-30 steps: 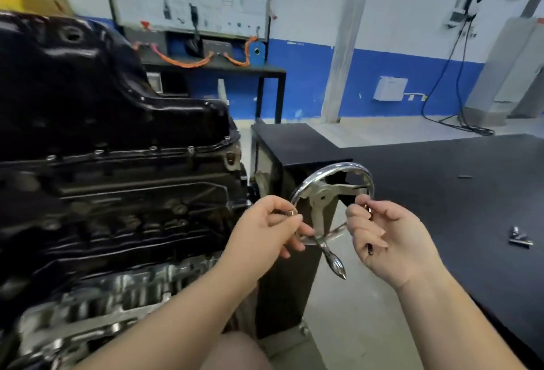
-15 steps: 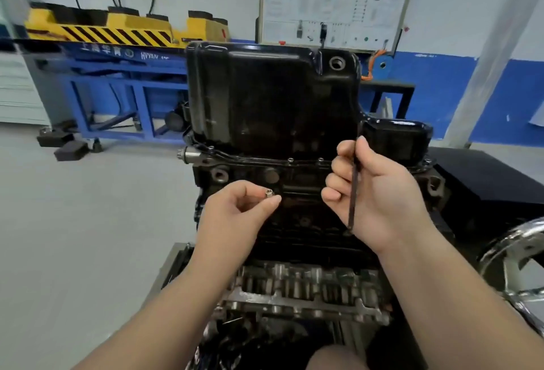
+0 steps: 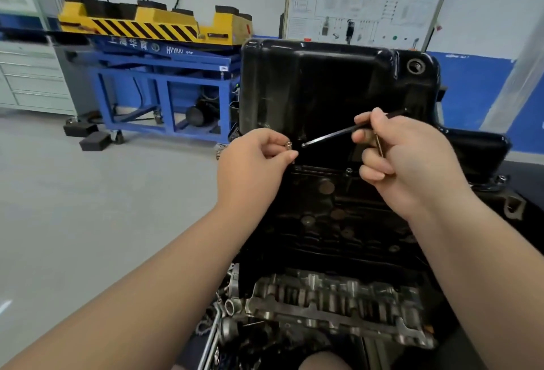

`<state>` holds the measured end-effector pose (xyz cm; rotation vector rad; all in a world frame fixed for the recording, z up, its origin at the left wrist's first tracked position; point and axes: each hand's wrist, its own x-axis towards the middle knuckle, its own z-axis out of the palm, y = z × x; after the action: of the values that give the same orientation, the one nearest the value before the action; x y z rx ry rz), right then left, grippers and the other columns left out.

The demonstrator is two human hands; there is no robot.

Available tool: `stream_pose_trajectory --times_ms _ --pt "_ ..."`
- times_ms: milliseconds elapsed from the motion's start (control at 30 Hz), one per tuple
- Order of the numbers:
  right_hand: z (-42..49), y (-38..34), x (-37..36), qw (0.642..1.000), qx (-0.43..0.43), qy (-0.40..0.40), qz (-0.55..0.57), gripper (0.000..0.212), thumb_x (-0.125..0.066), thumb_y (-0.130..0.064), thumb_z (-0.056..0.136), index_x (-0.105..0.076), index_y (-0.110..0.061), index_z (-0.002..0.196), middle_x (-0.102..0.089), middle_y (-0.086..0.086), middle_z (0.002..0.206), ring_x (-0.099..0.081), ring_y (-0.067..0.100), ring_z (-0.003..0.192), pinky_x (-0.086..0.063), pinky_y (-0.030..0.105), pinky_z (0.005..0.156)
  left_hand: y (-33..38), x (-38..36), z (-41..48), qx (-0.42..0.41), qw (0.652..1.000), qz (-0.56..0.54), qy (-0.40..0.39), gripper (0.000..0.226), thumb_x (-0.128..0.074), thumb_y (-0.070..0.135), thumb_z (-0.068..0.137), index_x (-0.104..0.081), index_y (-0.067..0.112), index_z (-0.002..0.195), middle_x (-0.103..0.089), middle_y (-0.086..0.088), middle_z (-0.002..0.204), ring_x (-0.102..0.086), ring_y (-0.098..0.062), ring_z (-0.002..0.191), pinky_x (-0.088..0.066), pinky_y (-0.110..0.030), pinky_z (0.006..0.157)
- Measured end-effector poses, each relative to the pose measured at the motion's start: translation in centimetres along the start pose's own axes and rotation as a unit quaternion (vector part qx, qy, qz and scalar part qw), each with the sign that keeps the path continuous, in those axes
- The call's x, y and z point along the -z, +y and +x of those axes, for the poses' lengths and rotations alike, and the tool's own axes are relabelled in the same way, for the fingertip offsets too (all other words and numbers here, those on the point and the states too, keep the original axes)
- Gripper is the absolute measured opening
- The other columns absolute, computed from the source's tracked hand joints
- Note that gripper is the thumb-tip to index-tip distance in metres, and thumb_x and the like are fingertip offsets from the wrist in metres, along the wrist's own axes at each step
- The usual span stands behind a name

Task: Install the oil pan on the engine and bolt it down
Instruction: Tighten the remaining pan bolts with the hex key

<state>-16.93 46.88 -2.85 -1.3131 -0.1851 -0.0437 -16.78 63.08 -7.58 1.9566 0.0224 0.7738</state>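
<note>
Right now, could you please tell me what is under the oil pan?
The dark engine block sits under the oil pan, one bolt showing at the seam. The left hand and right hand cover much of that seam, hiding whatever is there.

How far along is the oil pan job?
Done: the oil pan sits on the engine, and one seated bolt shows in its rim. In hand: the left hand pinches a loose bolt, the right hand holds a hex key aimed toward it. Left: this bolt is not yet in a hole; how many more remain cannot be told.
</note>
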Motion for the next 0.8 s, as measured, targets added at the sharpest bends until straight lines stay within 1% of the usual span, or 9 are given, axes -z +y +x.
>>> stream_pose_trajectory --times_ms 100,233,367,467,533,600,633,700,800 --pt "0.3 -0.1 0.3 0.999 0.016 0.001 -0.033 0.027 -0.036 -0.021 0.102 -0.054 -0.013 0.083 -0.046 -0.006 0.052 -0.024 0.003 0.033 -0.019 0.016 0.034 0.0 -0.8 0.3 -0.006 1.000 0.027 -0.013 0.013 -0.075 0.030 0.075 -0.063 0.036 0.075 -0.065 0.020 0.064 -0.060 0.009 0.068 -0.041 -0.011 0.060" --pt "0.5 -0.3 0.9 0.997 0.035 0.019 -0.060 0.027 -0.035 -0.021 0.102 -0.053 -0.015 0.083 -0.041 -0.009 0.047 -0.025 0.001 0.032 -0.020 0.014 0.030 -0.1 -1.4 -0.1 -0.027 0.999 0.043 -0.011 0.012 -0.075 0.032 0.075 -0.063 0.034 0.077 -0.064 0.020 0.065 -0.060 0.008 0.070 -0.041 -0.011 0.062" --pt "0.7 -0.6 1.0 0.990 0.078 0.025 -0.111 0.028 -0.038 -0.022 0.101 -0.057 -0.016 0.081 -0.045 -0.006 0.053 -0.025 0.002 0.033 -0.020 0.016 0.032 -0.1 -1.6 -0.3 -0.018 0.999 0.041 0.001 0.012 -0.074 0.032 0.076 -0.063 0.035 0.075 -0.064 0.020 0.066 -0.059 0.009 0.070 -0.040 -0.010 0.060" --pt "0.6 -0.9 0.8 0.983 0.116 0.017 -0.140 0.029 -0.041 -0.021 0.100 -0.060 -0.015 0.080 -0.049 -0.004 0.056 -0.026 0.003 0.033 -0.021 0.017 0.033 -0.2 -1.4 -0.4 -0.016 0.999 0.044 0.006 0.012 -0.074 0.031 0.076 -0.063 0.036 0.073 -0.063 0.021 0.067 -0.059 0.007 0.072 -0.043 -0.012 0.063" --pt "0.7 -1.0 0.7 0.979 0.130 0.012 -0.155 0.029 -0.043 -0.021 0.100 -0.062 -0.015 0.079 -0.052 -0.004 0.056 -0.027 0.003 0.033 -0.022 0.016 0.033 -0.4 -1.3 -0.3 -0.009 0.999 0.039 0.008 0.007 -0.074 0.032 0.076 -0.067 0.033 0.076 -0.063 0.021 0.069 -0.059 0.005 0.073 -0.044 -0.013 0.065" --pt "0.9 -1.1 0.6 0.973 0.148 0.008 -0.177 0.030 -0.045 -0.023 0.099 -0.064 -0.017 0.077 -0.055 -0.006 0.058 -0.031 0.001 0.034 -0.024 0.015 0.034 -0.5 -1.4 -0.3 -0.001 0.999 0.037 0.010 0.006 -0.074 0.033 0.077 -0.071 0.028 0.079 -0.063 0.020 0.070 -0.060 0.004 0.074 -0.045 -0.014 0.066" --pt "1.0 -1.1 0.6 0.967 0.161 0.007 -0.196 0.030 -0.047 -0.024 0.098 -0.065 -0.018 0.075 -0.057 -0.008 0.059 -0.037 0.000 0.035 -0.026 0.011 0.036 -0.6 -1.4 -0.3 0.003 0.999 0.037 0.009 0.007 -0.073 0.034 0.077 -0.071 0.027 0.079 -0.063 0.020 0.071 -0.060 0.002 0.075 -0.046 -0.016 0.066" --pt "1.3 -1.0 0.5 0.952 0.191 0.006 -0.239 0.031 -0.049 -0.025 0.097 -0.066 -0.019 0.071 -0.062 -0.011 0.062 -0.047 -0.008 0.043 -0.032 0.009 0.039 -0.6 -1.5 -0.4 0.004 0.999 0.041 0.006 0.007 -0.073 0.034 0.077 -0.071 0.027 0.077 -0.063 0.020 0.071 -0.060 -0.001 0.076 -0.047 -0.020 0.069" --pt "1.7 -0.9 0.0 0.926 0.236 0.007 -0.293 0.031 -0.050 -0.025 0.095 -0.067 -0.019 0.070 -0.065 -0.013 0.067 -0.053 -0.013 0.053 -0.037 0.009 0.049 -0.5 -1.4 -0.4 0.001 0.999 0.035 0.006 0.007 -0.074 0.032 0.076 -0.069 0.030 0.072 -0.060 0.021 0.072 -0.057 -0.001 0.080 -0.041 -0.016 0.068"
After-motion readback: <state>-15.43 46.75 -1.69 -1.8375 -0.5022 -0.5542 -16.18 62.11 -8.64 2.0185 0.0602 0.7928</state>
